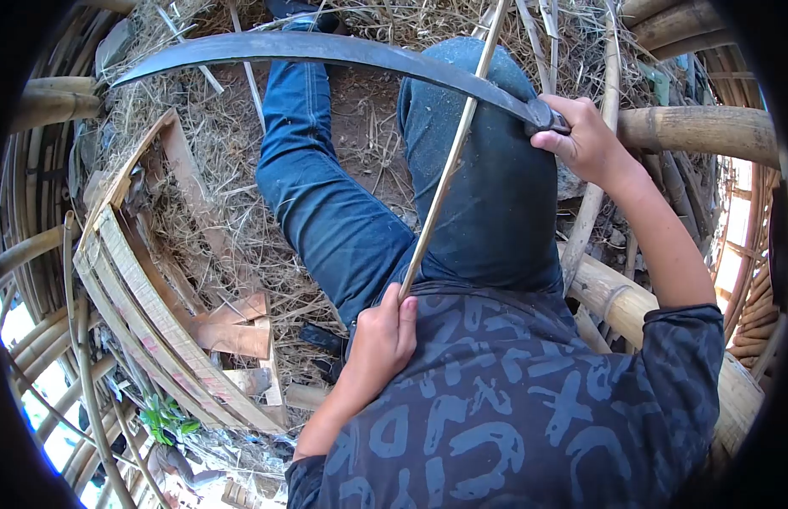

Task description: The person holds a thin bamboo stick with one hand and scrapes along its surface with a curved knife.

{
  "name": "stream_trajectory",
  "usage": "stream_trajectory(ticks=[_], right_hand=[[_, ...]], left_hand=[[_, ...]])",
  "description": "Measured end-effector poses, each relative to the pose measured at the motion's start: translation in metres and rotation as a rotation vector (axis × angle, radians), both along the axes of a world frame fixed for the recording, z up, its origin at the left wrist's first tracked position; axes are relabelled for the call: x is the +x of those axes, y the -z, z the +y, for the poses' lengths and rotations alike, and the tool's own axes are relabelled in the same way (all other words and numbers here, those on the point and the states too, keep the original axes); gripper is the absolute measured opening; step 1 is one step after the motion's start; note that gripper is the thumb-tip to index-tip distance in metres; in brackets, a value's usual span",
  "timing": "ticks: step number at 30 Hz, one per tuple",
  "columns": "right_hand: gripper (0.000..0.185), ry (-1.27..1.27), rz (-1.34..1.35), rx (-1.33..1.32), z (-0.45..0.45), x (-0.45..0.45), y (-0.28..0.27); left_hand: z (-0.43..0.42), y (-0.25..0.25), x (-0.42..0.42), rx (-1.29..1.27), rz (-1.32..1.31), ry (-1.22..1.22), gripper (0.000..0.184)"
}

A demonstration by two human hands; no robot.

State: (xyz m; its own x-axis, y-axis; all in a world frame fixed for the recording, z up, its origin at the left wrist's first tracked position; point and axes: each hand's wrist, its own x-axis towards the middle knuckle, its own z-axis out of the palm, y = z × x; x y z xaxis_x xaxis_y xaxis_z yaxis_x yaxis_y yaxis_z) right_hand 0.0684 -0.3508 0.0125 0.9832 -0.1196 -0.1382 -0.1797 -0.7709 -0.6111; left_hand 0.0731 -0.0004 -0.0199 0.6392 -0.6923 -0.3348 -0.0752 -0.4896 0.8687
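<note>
My right hand (583,144) is wrapped round the handle of a long curved sickle (326,49). Its dark blade reaches left across the top of the view and crosses a thin bamboo strip (451,165) above my right knee. Whether blade and strip touch there, I cannot tell for sure. My left hand (385,332) is closed on the strip's near end, close to my waist. From that hand the strip slants up and right over my thigh and past the top edge of the view.
A wooden crate (148,310) with slatted sides stands on the left. Thick bamboo poles (699,131) lie on the right, one behind my right arm. Dry straw and shavings (224,153) cover the ground. A small green plant (166,419) grows at the lower left.
</note>
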Motion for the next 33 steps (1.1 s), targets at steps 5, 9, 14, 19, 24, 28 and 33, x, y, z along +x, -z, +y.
stream_trajectory(ticks=[5,9,14,19,24,28,33], right_hand=[[0.056,-0.12,-0.015,-0.056,0.002,-0.002,0.001],[0.048,-0.131,-0.01,-0.017,0.011,0.0,-0.008],[0.046,-0.089,-0.016,-0.002,0.005,-0.001,-0.004],[0.048,-0.097,0.024,-0.025,0.002,0.001,-0.003],[0.053,-0.085,0.012,-0.088,0.003,0.0,-0.001],[0.054,-0.079,0.032,-0.086,0.007,0.002,-0.002],[0.055,-0.095,-0.044,-0.148,0.005,0.0,-0.003]], left_hand=[[-0.021,-0.017,0.02,0.0,0.07,-0.055,0.016],[-0.067,-0.018,0.043,-0.092,-0.025,-0.043,0.017],[-0.082,-0.014,0.049,-0.045,-0.189,0.012,0.019],[-0.071,-0.01,0.036,-0.036,-0.214,0.005,0.018],[-0.053,-0.011,0.025,-0.035,-0.181,0.003,0.017],[-0.047,-0.012,0.018,-0.058,-0.133,-0.034,0.02],[-0.023,-0.015,0.003,-0.019,-0.078,-0.051,0.016]])
